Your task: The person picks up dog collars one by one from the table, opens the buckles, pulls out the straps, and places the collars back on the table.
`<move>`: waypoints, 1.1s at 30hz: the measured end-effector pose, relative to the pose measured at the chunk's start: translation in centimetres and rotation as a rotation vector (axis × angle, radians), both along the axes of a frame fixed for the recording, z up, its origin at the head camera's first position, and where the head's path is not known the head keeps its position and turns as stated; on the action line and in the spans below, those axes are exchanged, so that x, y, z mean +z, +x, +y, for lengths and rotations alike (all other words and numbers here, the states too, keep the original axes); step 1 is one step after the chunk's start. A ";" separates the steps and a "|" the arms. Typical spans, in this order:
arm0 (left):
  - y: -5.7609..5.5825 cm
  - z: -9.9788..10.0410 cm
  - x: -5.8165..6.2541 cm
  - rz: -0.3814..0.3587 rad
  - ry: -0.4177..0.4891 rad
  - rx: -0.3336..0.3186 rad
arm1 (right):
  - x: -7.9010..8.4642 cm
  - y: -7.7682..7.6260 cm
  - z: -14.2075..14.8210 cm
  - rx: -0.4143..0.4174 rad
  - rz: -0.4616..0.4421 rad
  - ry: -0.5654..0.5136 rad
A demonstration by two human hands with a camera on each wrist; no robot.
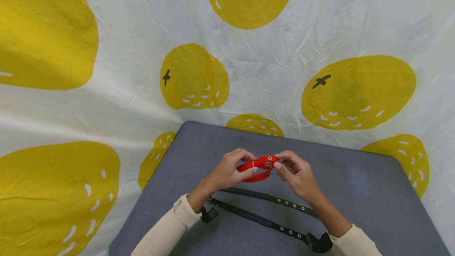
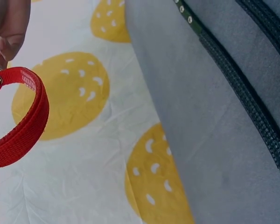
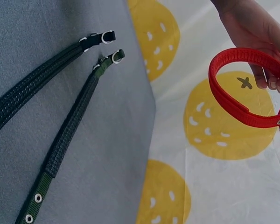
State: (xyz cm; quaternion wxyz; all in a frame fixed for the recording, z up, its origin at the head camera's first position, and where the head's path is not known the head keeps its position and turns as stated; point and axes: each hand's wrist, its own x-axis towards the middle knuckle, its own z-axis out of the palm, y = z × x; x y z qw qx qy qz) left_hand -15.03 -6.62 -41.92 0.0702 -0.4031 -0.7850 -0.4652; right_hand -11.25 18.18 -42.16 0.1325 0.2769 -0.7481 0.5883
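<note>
A red collar (image 1: 262, 162) with a metal eyelet and metal hardware is bent into a loop, held up above the table between both hands. My left hand (image 1: 232, 168) grips the loop's left side, thumb in front. My right hand (image 1: 293, 172) pinches the eyelet end near the metal hardware with thumb and fingers. In the left wrist view the red band (image 2: 35, 123) curves round, partly cut off by the frame. In the right wrist view the loop (image 3: 224, 100) shows a metal ring at its right end.
On the grey table (image 1: 355, 185) below the hands lie a dark green collar (image 1: 284, 202) and a nearer black collar (image 1: 249, 214), roughly side by side, both with metal eyelets. A white sheet (image 1: 263, 90) printed with yellow fruit hangs behind and left of the table.
</note>
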 end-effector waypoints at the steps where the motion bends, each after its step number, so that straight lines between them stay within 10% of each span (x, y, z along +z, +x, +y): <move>1: 0.0 0.0 0.0 -0.003 0.004 0.000 | 0.0 0.0 -0.1 -0.003 0.002 -0.007; 33: 0.6 0.4 -0.4 -0.038 0.087 -0.026 | -0.4 1.3 -1.9 -0.022 0.014 -0.235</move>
